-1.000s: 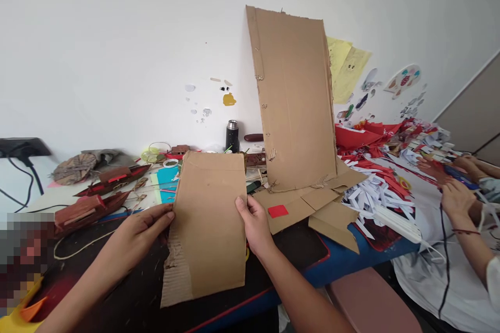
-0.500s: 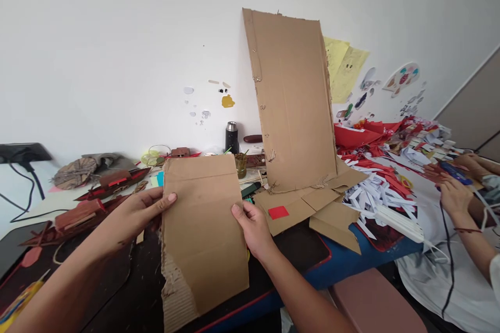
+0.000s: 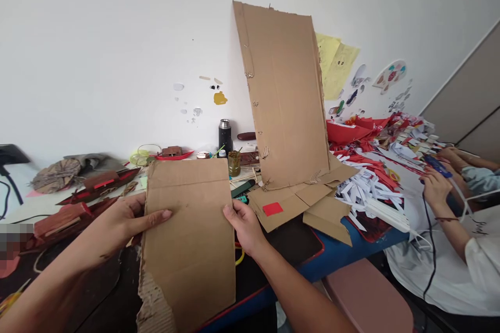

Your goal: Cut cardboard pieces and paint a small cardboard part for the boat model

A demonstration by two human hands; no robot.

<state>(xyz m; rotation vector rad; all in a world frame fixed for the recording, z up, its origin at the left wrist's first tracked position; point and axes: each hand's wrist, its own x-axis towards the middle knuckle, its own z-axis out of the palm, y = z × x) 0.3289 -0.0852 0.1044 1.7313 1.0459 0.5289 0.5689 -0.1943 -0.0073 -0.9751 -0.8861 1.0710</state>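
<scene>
Dark, red-edged matting (image 3: 291, 242) covers my side of a blue-skirted worktable (image 3: 334, 256) beneath a smooth white wall (image 3: 97, 36). At 7 o'clock, I hold a brown, roughly rectangular sheet of corrugated cardboard (image 3: 191, 239), its 7 o'clock corner peeled to ragged ribs. My left hand (image 3: 130, 221) closes in a pinch on the 10 o'clock edge, thumb in front, fingers behind; my right hand (image 3: 247, 226) pinches the 2 o'clock edge, thumb likewise in front. The sheet should prove light, stiff and dry to grip, though apt to fold at its top crease or tear where frayed; the long sides, above the damage, look the surest hold. Beyond, at 4 o'clock, a red paper rectangle (image 3: 272, 209) lies on flat brown cardboard pieces (image 3: 327, 219). Farther off, at 1 o'clock, a tall, rough-edged brown cardboard panel (image 3: 287, 99) stands before the wall.
</scene>
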